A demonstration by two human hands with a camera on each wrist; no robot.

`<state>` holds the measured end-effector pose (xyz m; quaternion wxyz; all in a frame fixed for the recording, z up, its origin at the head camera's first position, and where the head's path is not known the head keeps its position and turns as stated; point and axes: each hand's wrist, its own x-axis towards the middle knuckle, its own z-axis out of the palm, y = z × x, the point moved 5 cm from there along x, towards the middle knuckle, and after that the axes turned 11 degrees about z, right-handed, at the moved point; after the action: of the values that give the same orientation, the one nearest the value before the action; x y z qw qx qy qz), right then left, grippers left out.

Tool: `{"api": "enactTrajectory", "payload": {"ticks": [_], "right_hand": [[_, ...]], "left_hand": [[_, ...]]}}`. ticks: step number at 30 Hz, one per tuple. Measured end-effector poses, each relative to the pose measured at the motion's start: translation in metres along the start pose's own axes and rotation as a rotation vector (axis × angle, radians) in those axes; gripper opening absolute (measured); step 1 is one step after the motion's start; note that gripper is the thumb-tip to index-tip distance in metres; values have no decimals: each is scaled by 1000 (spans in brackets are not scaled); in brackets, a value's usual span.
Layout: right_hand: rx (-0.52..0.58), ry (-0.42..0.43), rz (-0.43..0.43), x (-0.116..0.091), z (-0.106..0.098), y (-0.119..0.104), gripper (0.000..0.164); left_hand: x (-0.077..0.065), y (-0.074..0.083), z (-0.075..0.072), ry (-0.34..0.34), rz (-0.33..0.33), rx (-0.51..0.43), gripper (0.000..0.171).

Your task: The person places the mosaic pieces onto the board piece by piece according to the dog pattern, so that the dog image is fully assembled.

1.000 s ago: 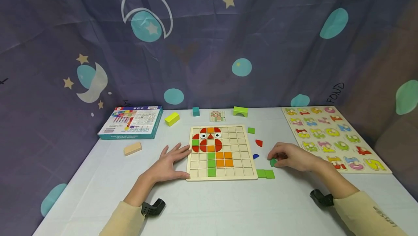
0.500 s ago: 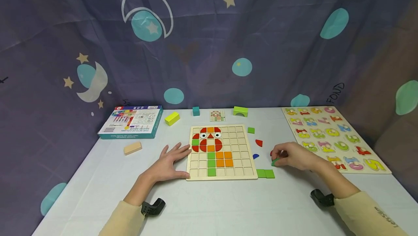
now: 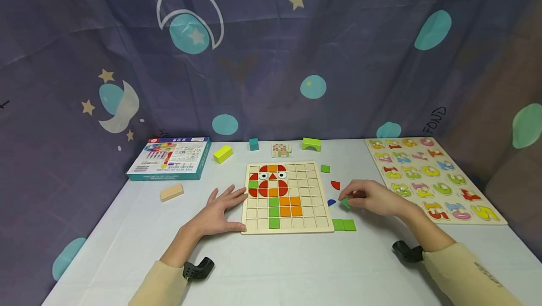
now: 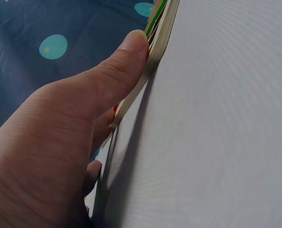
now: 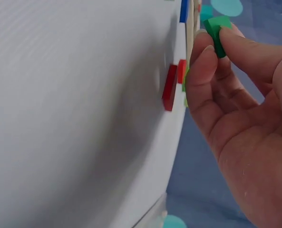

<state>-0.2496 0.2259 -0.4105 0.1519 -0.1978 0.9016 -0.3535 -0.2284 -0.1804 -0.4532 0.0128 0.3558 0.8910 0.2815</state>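
A wooden grid board (image 3: 313,202) lies mid-table, with red, orange, green and white pieces set in its squares. My left hand (image 3: 220,212) rests along its left side, fingers spread and fairly straight; the left wrist view shows the thumb (image 4: 131,45) against the board's edge. Right of the board, my right hand (image 3: 372,197) pinches a small dark green tile (image 5: 218,33) between thumb and fingers, above the table. Close by lie a blue half-round piece (image 3: 331,202) and a red quarter-round piece (image 3: 335,185). Another red piece (image 5: 169,88) shows in the right wrist view, hidden from the head view.
Two light green squares (image 3: 344,225) lie at the board's lower right, another green square (image 3: 325,169) higher up. Behind stand a pattern card (image 3: 282,150), green arch block (image 3: 311,144), teal cube (image 3: 254,144) and yellow block (image 3: 223,154). A box (image 3: 169,160), wooden block (image 3: 171,192) and number puzzle (image 3: 436,181) flank them.
My right hand has picked up the dark green tile from the table and moved slightly left with it, toward the board. The left hand has stayed put.
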Motion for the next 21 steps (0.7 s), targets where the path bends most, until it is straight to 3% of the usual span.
{"api": "enactTrajectory", "payload": {"ticks": [12, 21], "right_hand": [[116, -14, 26, 21, 15, -20, 10], [78, 1, 16, 41, 28, -33, 9]], "left_hand": [[-1, -2, 0, -5, -18, -1, 94], [0, -1, 0, 0, 0, -1, 93]]}}
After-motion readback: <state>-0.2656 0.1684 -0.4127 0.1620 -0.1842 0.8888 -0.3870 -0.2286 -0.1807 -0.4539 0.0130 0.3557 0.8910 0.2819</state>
